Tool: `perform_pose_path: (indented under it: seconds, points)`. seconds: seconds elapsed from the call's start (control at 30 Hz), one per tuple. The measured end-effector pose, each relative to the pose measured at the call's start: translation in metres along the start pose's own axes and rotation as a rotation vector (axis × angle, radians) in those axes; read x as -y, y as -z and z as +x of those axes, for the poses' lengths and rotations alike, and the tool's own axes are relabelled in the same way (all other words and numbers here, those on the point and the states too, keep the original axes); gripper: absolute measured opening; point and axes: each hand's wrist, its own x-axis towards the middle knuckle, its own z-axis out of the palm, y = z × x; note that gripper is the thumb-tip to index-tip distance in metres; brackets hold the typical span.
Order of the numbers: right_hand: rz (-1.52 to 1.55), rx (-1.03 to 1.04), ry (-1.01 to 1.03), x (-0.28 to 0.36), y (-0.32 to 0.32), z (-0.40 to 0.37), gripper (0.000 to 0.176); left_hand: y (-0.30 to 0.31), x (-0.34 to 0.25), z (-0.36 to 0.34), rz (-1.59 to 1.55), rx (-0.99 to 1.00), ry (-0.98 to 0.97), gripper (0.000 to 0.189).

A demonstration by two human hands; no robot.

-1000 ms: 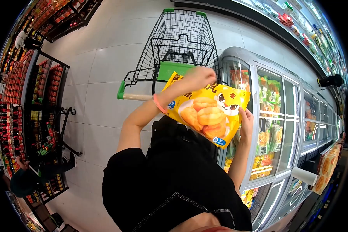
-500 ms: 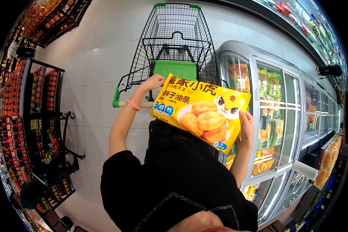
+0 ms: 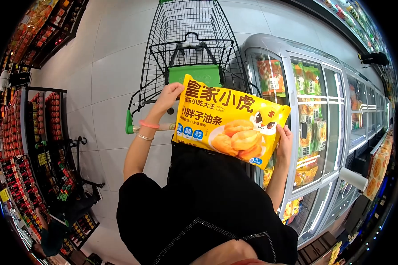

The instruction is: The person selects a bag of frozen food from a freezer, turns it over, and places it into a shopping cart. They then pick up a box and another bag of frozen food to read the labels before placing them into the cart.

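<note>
A yellow bag of frozen fried dough (image 3: 232, 126) is stretched out in front of my body, its printed side facing up at me. Golden dough pieces and a cartoon tiger face are pictured on it. My left hand (image 3: 169, 96) pinches the bag's upper left corner, with a pink band on that wrist. At the opposite end, my right hand (image 3: 284, 140) grips the right edge, thumb on the front. Just beyond the bag stands a black wire shopping cart (image 3: 188, 26) with a green child-seat panel (image 3: 194, 75). The bag covers part of the cart's handle.
Glass-topped freezers (image 3: 316, 128) with bagged food run along my right. A paper roll (image 3: 353, 179) sits on the freezer side. To the left are stocked shelves (image 3: 53, 117), another cart (image 3: 59, 176) and a person (image 3: 53, 234). Another person (image 3: 373, 58) stands far right. Pale tiles (image 3: 112, 79) cover the floor.
The bag has turned slightly and tilted flatter toward me, showing more of its left-hand print. Both hands keep their hold. The cart and freezers have shifted slightly left and up in view.
</note>
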Motion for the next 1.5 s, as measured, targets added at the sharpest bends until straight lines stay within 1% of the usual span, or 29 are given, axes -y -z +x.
perform_pose_path:
  seconds: [0.03, 0.1, 0.2, 0.27, 0.33, 0.37, 0.47, 0.53, 0.6, 0.67, 0.73, 0.8, 0.83, 0.87, 0.93, 0.97, 1.0, 1.07, 1.2, 1.27, 1.3, 1.33, 1.4, 1.43, 1.5]
  points:
    - [-0.017, -0.012, 0.008, 0.0, -0.003, 0.001, 0.02, -0.001, -0.017, -0.007, -0.027, 0.025, -0.05, 0.02]
    - [-0.05, -0.045, 0.028, 0.002, -0.008, 0.004, 0.02, -0.003, -0.048, -0.021, 0.009, 0.006, -0.118, 0.019]
    - [-0.056, -0.02, 0.068, 0.009, -0.016, 0.012, 0.021, 0.0, -0.068, -0.029, 0.016, -0.017, -0.23, 0.017]
    - [-0.043, 0.006, 0.102, 0.023, -0.031, 0.017, 0.022, 0.0, -0.09, -0.033, 0.0, -0.059, -0.265, 0.017]
    - [-0.109, 0.046, 0.171, 0.031, -0.038, 0.032, 0.021, 0.005, -0.1, -0.031, -0.034, -0.137, -0.318, 0.018]
    - [-0.115, 0.027, 0.198, 0.039, -0.049, 0.037, 0.02, 0.009, -0.105, -0.029, -0.033, -0.182, -0.342, 0.018]
    - [-0.1, 0.124, 0.294, 0.058, -0.076, 0.055, 0.02, 0.025, -0.117, -0.025, -0.008, -0.31, -0.416, 0.018]
    - [-0.149, 0.165, 0.355, 0.064, -0.092, 0.073, 0.021, 0.039, -0.121, -0.019, 0.035, -0.374, -0.467, 0.019]
    - [-0.163, 0.236, 0.386, 0.07, -0.113, 0.087, 0.023, 0.061, -0.111, -0.011, 0.046, -0.366, -0.481, 0.019]
    - [-0.134, 0.235, 0.405, 0.057, -0.131, 0.109, 0.023, 0.071, -0.107, -0.007, 0.079, -0.397, -0.485, 0.019]
    - [-0.152, 0.264, 0.37, 0.035, -0.139, 0.139, 0.022, 0.082, -0.089, 0.003, 0.11, -0.446, -0.415, 0.019]
    - [-0.168, 0.28, 0.33, 0.025, -0.153, 0.15, 0.021, 0.094, -0.065, 0.019, 0.132, -0.476, -0.37, 0.019]
    - [-0.199, 0.259, 0.32, 0.009, -0.154, 0.167, 0.02, 0.108, -0.047, 0.031, 0.12, -0.435, -0.364, 0.019]
    - [-0.239, 0.228, 0.314, -0.004, -0.157, 0.18, 0.022, 0.115, -0.037, 0.039, 0.079, -0.422, -0.312, 0.02]
    - [-0.427, 0.164, 0.311, -0.028, -0.158, 0.207, 0.025, 0.135, -0.005, 0.057, 0.142, -0.418, -0.221, 0.022]
    - [-0.431, 0.151, 0.33, -0.029, -0.165, 0.207, 0.026, 0.135, -0.002, 0.06, 0.168, -0.42, -0.188, 0.021]
    - [-0.393, 0.155, 0.278, -0.029, -0.171, 0.208, 0.025, 0.133, 0.002, 0.064, 0.141, -0.434, -0.164, 0.021]
    - [-0.455, 0.137, 0.253, -0.037, -0.175, 0.219, 0.025, 0.131, 0.007, 0.071, 0.118, -0.435, -0.115, 0.021]
    - [-0.653, 0.0, 0.319, -0.048, -0.183, 0.235, 0.026, 0.136, 0.023, 0.084, 0.175, -0.438, -0.094, 0.019]
    - [-0.715, -0.021, 0.315, -0.058, -0.183, 0.248, 0.026, 0.134, 0.029, 0.088, 0.165, -0.451, -0.062, 0.019]
    - [-0.753, -0.03, 0.307, -0.063, -0.183, 0.253, 0.026, 0.133, 0.032, 0.091, 0.239, -0.479, -0.064, 0.019]
    - [-0.79, -0.04, 0.3, -0.065, -0.186, 0.256, 0.026, 0.135, 0.039, 0.094, 0.203, -0.499, -0.083, 0.019]
    - [-0.793, -0.047, 0.31, -0.059, -0.192, 0.258, 0.026, 0.142, 0.05, 0.099, 0.133, -0.536, -0.119, 0.019]
    - [-0.799, -0.042, 0.309, -0.057, -0.193, 0.262, 0.026, 0.141, 0.039, 0.094, 0.147, -0.528, -0.102, 0.017]
    - [-0.782, -0.042, 0.281, -0.058, -0.191, 0.271, 0.024, 0.152, 0.052, 0.097, 0.135, -0.515, -0.085, 0.016]
